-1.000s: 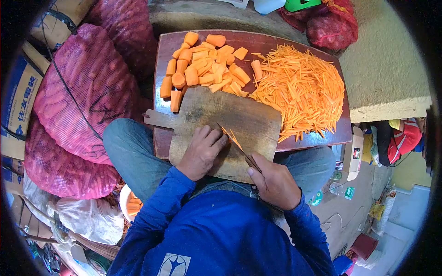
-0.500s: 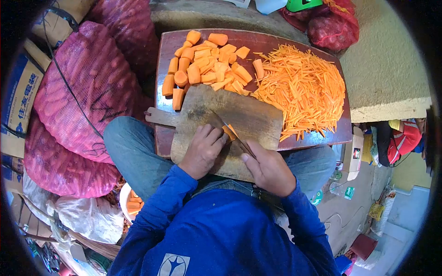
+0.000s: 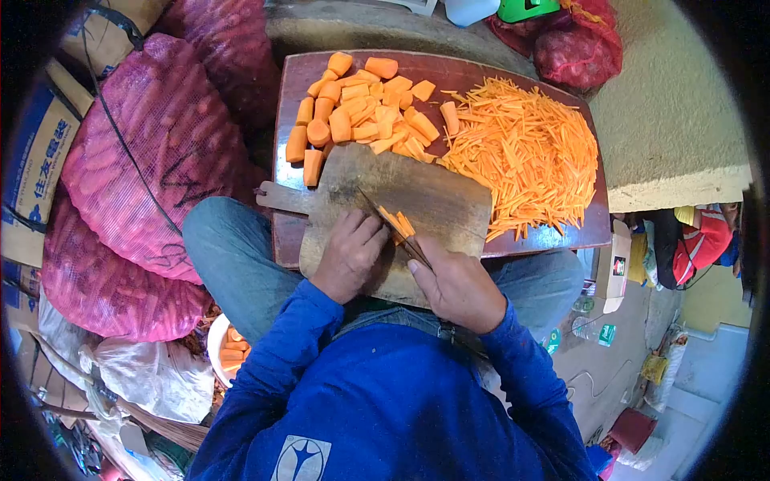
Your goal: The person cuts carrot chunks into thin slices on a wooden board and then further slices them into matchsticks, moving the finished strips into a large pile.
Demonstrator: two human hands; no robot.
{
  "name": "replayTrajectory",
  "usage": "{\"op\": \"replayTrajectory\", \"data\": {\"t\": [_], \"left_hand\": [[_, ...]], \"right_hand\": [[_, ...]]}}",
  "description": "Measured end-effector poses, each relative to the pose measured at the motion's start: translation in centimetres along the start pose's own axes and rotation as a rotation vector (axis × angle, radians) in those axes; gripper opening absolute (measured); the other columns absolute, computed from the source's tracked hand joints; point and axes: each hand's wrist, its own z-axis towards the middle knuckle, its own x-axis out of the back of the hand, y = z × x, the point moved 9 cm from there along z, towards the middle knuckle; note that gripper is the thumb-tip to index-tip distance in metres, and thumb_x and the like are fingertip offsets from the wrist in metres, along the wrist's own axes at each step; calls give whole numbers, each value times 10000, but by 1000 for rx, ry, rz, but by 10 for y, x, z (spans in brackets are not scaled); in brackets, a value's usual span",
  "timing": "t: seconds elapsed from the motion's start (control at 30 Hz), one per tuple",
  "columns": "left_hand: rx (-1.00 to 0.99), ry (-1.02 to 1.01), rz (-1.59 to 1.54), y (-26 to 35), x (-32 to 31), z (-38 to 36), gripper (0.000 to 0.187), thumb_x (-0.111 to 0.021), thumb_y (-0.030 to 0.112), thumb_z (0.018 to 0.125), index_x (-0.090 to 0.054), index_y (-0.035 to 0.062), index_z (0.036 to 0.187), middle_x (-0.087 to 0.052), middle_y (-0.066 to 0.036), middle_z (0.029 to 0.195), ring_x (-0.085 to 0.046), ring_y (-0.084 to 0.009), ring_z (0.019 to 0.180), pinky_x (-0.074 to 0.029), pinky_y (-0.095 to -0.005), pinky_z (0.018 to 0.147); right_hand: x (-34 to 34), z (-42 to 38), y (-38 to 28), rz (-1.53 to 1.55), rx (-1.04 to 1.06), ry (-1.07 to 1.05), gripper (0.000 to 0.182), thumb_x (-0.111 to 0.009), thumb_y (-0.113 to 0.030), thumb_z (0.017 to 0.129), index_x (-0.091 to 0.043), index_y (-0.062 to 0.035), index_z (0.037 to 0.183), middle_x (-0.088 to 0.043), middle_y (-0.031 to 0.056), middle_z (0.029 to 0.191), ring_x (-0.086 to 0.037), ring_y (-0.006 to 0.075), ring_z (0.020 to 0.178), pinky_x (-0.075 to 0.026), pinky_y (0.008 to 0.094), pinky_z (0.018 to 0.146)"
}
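Observation:
A worn wooden cutting board (image 3: 441, 192) lies tilted across my lap and the near edge of a low table. My right hand (image 3: 461, 290) grips a knife (image 3: 395, 227), its dark blade pointing up and left across the board. Just right of the blade lie thin carrot strips (image 3: 401, 223). My left hand (image 3: 350, 252) is closed, fingers curled against the board left of the blade, over a carrot piece that they mostly hide. Beyond the board are peeled carrot chunks (image 3: 341, 124) and, to the right, a large heap of shredded carrot (image 3: 537, 152).
The dark red table (image 3: 481, 76) bears the carrots. At left, pink mesh sacks (image 3: 152, 160) stand piled, with a white bucket (image 3: 215, 349) of carrot chunks below. A red mesh bag (image 3: 577, 56) sits behind the table. A carton (image 3: 616, 268) and plastic bottles (image 3: 593, 330) are on the right.
The knife and my right hand have shifted slightly left. More cut strips now lie at the right of the blade. My left hand has moved slightly left and stays curled.

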Motion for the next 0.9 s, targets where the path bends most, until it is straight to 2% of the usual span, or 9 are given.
{"op": "replayTrajectory", "data": {"t": [0.13, 0.37, 0.47, 0.67, 0.77, 0.83, 0.9], "left_hand": [[6, 4, 29, 3, 3, -1, 306, -664, 120, 817, -728, -33, 1074, -642, -125, 1015, -603, -329, 987, -499, -456, 899], [-78, -78, 108, 15, -7, -1, 263, -669, 149, 819, -750, 13, 1029, -647, -96, 1020, -603, -295, 989, -479, -482, 942], [-63, -73, 113, 14, -7, -1, 251, -673, 154, 823, -758, 24, 1019, -652, -85, 1025, -603, -287, 987, -477, -483, 941], [-46, -69, 126, 15, -7, 0, 218, -687, 160, 819, -774, 39, 979, -659, -76, 1030, -605, -279, 983, -474, -480, 935], [-39, -73, 121, 15, -8, -2, 208, -689, 160, 812, -778, 44, 959, -658, -75, 1029, -605, -280, 983, -474, -477, 932], [-41, -73, 106, 15, -10, -4, 206, -689, 160, 807, -778, 44, 952, -657, -74, 1029, -605, -281, 983, -475, -475, 930], [-19, -77, 102, 11, -13, -3, 230, -688, 164, 796, -773, 41, 971, -664, -80, 1055, -612, -295, 1008, -477, -474, 945]], "right_hand": [[1, -11, 0, 75, 22, 59, 312, -594, -230, 1075, -524, -18, 1293, -706, 329, 931, -691, 553, 840, -528, 650, 711], [7, -23, -8, 6, 11, 58, 307, -616, -208, 1058, -529, -21, 1286, -707, 315, 913, -696, 547, 823, -542, 635, 706], [2, -21, -1, 66, -38, 23, 310, -621, -205, 1054, -528, -18, 1283, -711, 317, 949, -700, 546, 861, -552, 627, 729], [2, -21, -10, -1, -4, 26, 316, -616, -194, 1053, -520, -11, 1292, -706, 342, 1015, -700, 549, 935, -560, 622, 770], [2, -21, -9, 15, -10, 26, 308, -608, -205, 1057, -516, -8, 1275, -711, 337, 982, -701, 550, 919, -562, 621, 771], [-5, -20, 5, -21, -103, -8, 341, -650, -183, 1034, -558, -7, 1311, -698, 313, 909, -688, 547, 865, -543, 601, 726], [-7, -11, -1, -54, -56, 21, 322, -647, -189, 1036, -552, -11, 1288, -693, 317, 891, -686, 548, 849, -537, 610, 715]]}}
